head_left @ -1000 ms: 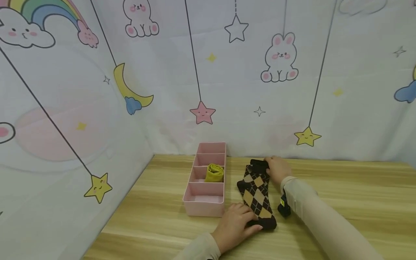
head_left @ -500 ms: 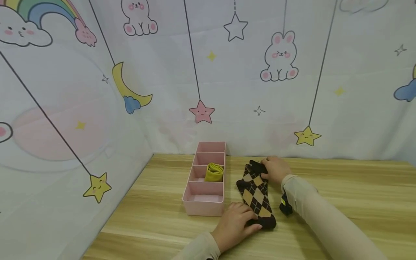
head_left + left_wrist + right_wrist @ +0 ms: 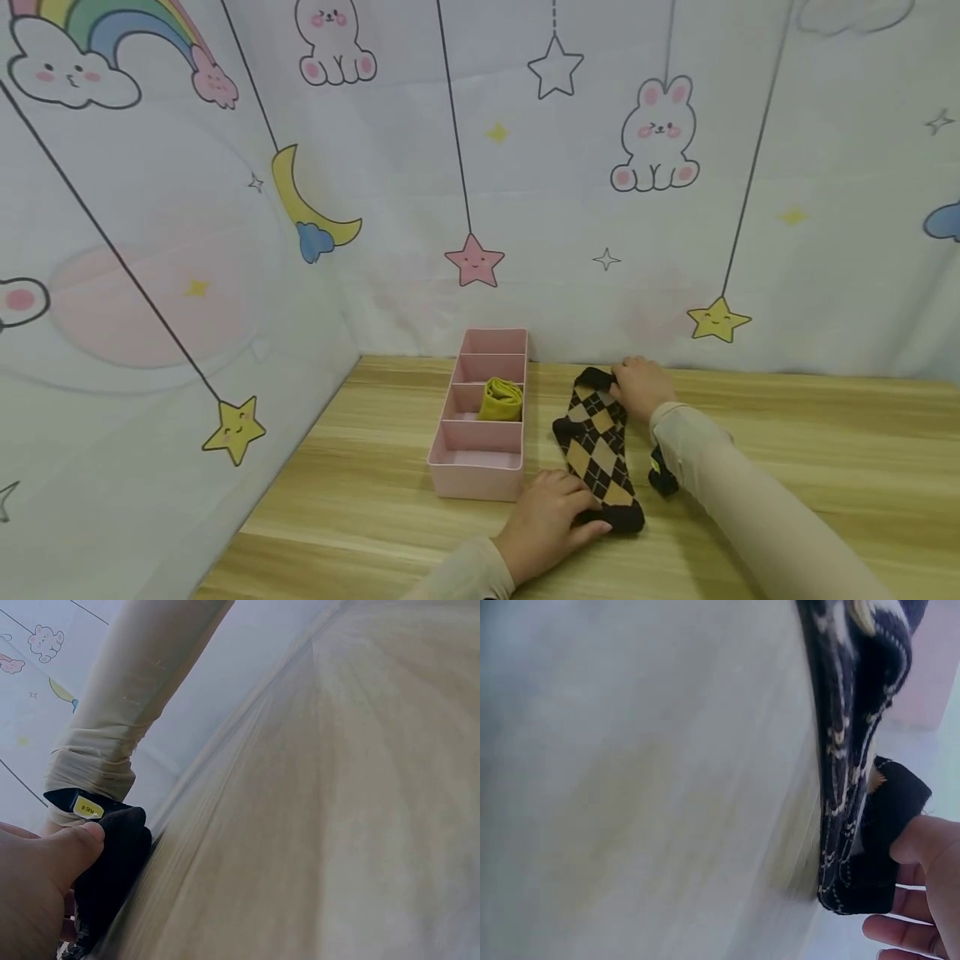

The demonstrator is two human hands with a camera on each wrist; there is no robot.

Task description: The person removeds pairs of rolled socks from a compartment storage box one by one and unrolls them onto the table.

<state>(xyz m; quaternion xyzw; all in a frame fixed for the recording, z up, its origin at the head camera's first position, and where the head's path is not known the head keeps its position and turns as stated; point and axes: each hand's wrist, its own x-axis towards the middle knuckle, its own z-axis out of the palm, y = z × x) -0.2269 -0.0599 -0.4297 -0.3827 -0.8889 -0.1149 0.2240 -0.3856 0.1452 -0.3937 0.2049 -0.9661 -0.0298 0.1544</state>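
A pair of argyle socks (image 3: 600, 446), black with tan and beige diamonds, lies lengthwise on the table, one on the other. My left hand (image 3: 546, 527) holds the black toe end nearest me; in the left wrist view its thumb (image 3: 81, 838) presses against the black fabric. At the far end my right hand (image 3: 643, 388) pinches the black cuff. The right wrist view shows that cuff (image 3: 889, 836) raised, with the thumb on it and the other fingers partly behind it. Layered sock edges show there too.
Left of the socks stands a pink divided box (image 3: 476, 482). A rolled yellow-green cloth item (image 3: 501, 400) sits in one of its compartments. The wooden table (image 3: 322, 492) meets a printed fabric wall (image 3: 405, 292) at the back and left.
The right hand shifted at the cuff; its thumb lay over the pattern half a second ago and now sits at the cuff's edge. The left hand stays at the toe. The head view shifted slightly.
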